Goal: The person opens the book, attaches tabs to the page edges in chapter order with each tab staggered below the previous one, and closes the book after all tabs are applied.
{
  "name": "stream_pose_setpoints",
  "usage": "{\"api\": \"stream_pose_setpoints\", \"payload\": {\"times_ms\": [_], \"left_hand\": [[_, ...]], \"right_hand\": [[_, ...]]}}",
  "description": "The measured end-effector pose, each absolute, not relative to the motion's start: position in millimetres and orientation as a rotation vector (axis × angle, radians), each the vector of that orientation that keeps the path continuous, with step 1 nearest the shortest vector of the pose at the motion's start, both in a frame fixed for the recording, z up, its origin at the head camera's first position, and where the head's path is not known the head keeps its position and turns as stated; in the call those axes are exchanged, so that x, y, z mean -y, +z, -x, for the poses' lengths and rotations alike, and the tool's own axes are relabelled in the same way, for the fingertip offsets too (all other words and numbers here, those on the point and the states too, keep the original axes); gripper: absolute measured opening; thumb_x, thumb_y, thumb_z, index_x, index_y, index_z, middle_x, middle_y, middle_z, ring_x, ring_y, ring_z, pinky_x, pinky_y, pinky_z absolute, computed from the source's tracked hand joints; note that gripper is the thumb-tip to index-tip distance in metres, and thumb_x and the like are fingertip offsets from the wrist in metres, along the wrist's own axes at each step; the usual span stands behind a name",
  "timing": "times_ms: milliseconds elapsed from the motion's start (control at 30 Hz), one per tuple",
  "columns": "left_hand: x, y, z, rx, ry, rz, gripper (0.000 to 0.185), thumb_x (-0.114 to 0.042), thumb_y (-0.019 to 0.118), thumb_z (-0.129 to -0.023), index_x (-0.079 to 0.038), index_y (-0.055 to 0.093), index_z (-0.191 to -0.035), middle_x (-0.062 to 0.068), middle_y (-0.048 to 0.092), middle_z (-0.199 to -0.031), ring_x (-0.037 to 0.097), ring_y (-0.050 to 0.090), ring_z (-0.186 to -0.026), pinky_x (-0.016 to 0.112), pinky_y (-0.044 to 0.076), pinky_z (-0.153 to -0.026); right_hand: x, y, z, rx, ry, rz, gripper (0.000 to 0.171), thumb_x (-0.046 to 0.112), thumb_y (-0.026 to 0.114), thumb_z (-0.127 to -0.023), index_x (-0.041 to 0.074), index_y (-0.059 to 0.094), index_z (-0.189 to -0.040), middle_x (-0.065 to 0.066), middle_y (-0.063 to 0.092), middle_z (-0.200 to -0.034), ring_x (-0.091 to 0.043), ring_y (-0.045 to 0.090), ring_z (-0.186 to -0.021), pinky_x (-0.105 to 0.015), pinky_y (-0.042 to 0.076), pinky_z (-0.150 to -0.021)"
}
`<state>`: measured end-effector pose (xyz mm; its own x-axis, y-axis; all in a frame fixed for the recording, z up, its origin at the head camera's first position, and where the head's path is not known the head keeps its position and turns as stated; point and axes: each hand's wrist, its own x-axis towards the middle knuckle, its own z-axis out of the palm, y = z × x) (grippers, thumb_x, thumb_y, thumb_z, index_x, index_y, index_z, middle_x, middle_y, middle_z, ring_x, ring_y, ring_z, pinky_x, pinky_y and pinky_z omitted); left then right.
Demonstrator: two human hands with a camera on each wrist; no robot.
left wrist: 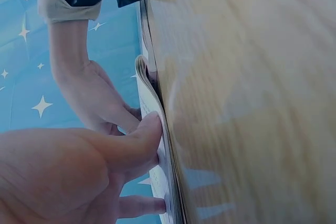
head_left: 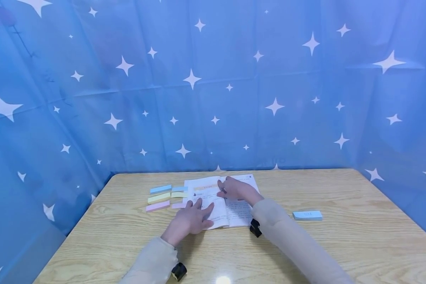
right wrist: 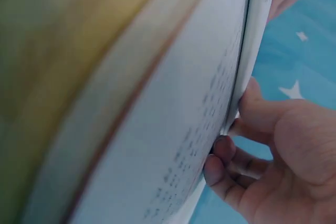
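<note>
An open book point(head_left: 234, 215) with printed pages lies on the wooden table point(head_left: 340, 244), near its far middle. My left hand point(head_left: 193, 217) lies flat on the left page with straight, spread fingers; in the left wrist view the fingers point(left wrist: 149, 129) press the page down. My right hand point(head_left: 232, 189) sits over the middle of the book with curled fingers. In the right wrist view the right hand point(right wrist: 273, 150) pinches the edge of one lifted page point(right wrist: 247, 77) between thumb and fingertips.
Left of the book lie pastel sticky-note strips: blue point(head_left: 160, 189), yellow point(head_left: 159, 197), pink point(head_left: 157, 206), and shorter ones beside them. A light blue note pad point(head_left: 307, 215) lies to the right. A blue star-printed cloth point(head_left: 213, 86) walls in the table's back and sides.
</note>
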<state>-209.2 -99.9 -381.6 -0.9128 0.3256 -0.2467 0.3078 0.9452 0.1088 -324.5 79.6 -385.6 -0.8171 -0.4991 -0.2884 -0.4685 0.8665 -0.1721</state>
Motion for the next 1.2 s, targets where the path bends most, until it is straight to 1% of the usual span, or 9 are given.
{"api": "stream_pose_setpoints", "payload": {"times_ms": [200, 333, 400, 467, 633, 700, 833, 1000, 1200], "left_hand": [[100, -383, 208, -2.843, 0.088, -0.461, 0.059, -0.047, 0.050, -0.104, -0.026, 0.038, -0.158, 0.018, 0.030, -0.161, 0.044, 0.030, -0.145, 0.056, 0.042, -0.105], [99, -383, 207, -2.836, 0.076, -0.467, 0.059, -0.047, 0.050, -0.104, -0.027, 0.037, -0.158, 0.017, 0.030, -0.162, 0.044, 0.031, -0.145, 0.055, 0.042, -0.105], [98, -383, 207, -2.830, 0.070, -0.468, 0.060, -0.047, 0.050, -0.104, -0.027, 0.036, -0.159, 0.017, 0.029, -0.162, 0.043, 0.030, -0.145, 0.054, 0.042, -0.106], [98, -383, 207, -2.826, 0.065, -0.467, 0.060, -0.047, 0.050, -0.104, -0.028, 0.036, -0.159, 0.016, 0.029, -0.162, 0.042, 0.030, -0.145, 0.054, 0.041, -0.107], [97, -383, 207, -2.825, 0.064, -0.457, 0.060, -0.047, 0.051, -0.104, -0.028, 0.036, -0.159, 0.016, 0.029, -0.163, 0.041, 0.030, -0.145, 0.054, 0.040, -0.108], [97, -383, 207, -2.828, 0.060, -0.454, 0.060, -0.047, 0.051, -0.104, -0.028, 0.036, -0.158, 0.016, 0.029, -0.162, 0.042, 0.031, -0.145, 0.054, 0.040, -0.108], [97, -384, 207, -2.834, 0.060, -0.445, 0.060, -0.047, 0.052, -0.103, -0.028, 0.037, -0.158, 0.016, 0.030, -0.162, 0.042, 0.031, -0.145, 0.055, 0.040, -0.108], [99, -384, 209, -2.837, 0.069, -0.424, 0.060, -0.048, 0.052, -0.103, -0.028, 0.037, -0.158, 0.015, 0.028, -0.163, 0.042, 0.030, -0.145, 0.056, 0.038, -0.109], [99, -383, 208, -2.838, 0.073, -0.404, 0.062, -0.049, 0.052, -0.103, -0.027, 0.036, -0.159, 0.015, 0.027, -0.163, 0.041, 0.030, -0.146, 0.056, 0.040, -0.107]], "right_hand": [[-79, -385, 309, -2.710, -0.121, 0.767, 0.062, 0.039, 0.053, -0.105, 0.003, 0.040, -0.154, -0.026, 0.044, -0.150, -0.037, 0.040, -0.141, -0.047, 0.032, -0.116], [-80, -383, 295, -2.696, -0.170, 0.799, 0.050, 0.037, 0.061, -0.102, 0.002, 0.058, -0.137, -0.022, 0.060, -0.126, -0.028, 0.062, -0.106, -0.039, 0.048, -0.097], [-80, -382, 287, -2.691, -0.212, 0.812, 0.043, 0.034, 0.065, -0.100, 0.001, 0.064, -0.126, -0.015, 0.062, -0.107, -0.021, 0.059, -0.082, -0.036, 0.049, -0.081], [-81, -382, 278, -2.694, -0.224, 0.823, 0.043, 0.033, 0.066, -0.099, -0.001, 0.064, -0.124, -0.011, 0.058, -0.099, -0.016, 0.051, -0.071, -0.033, 0.047, -0.073], [-83, -381, 258, -2.672, -0.244, 0.851, 0.058, 0.033, 0.065, -0.100, -0.006, 0.053, -0.141, -0.014, 0.058, -0.112, -0.012, 0.047, -0.065, -0.030, 0.046, -0.071], [-86, -381, 250, -2.655, -0.281, 0.881, 0.049, 0.032, 0.066, -0.099, -0.005, 0.062, -0.131, -0.011, 0.057, -0.106, -0.011, 0.044, -0.063, -0.029, 0.043, -0.066], [-93, -380, 236, -2.623, -0.369, 1.002, 0.049, 0.031, 0.071, -0.096, -0.010, 0.065, -0.123, -0.003, 0.050, -0.087, -0.010, 0.039, -0.061, -0.026, 0.039, -0.060], [-97, -377, 224, -2.609, -0.433, 1.050, 0.049, 0.029, 0.075, -0.092, -0.012, 0.068, -0.117, -0.003, 0.053, -0.090, -0.008, 0.042, -0.063, -0.024, 0.042, -0.062], [-101, -374, 211, -2.547, -0.433, 1.077, 0.038, 0.024, 0.070, -0.096, -0.009, 0.068, -0.115, -0.001, 0.053, -0.091, -0.007, 0.040, -0.061, -0.022, 0.040, -0.060]]}}
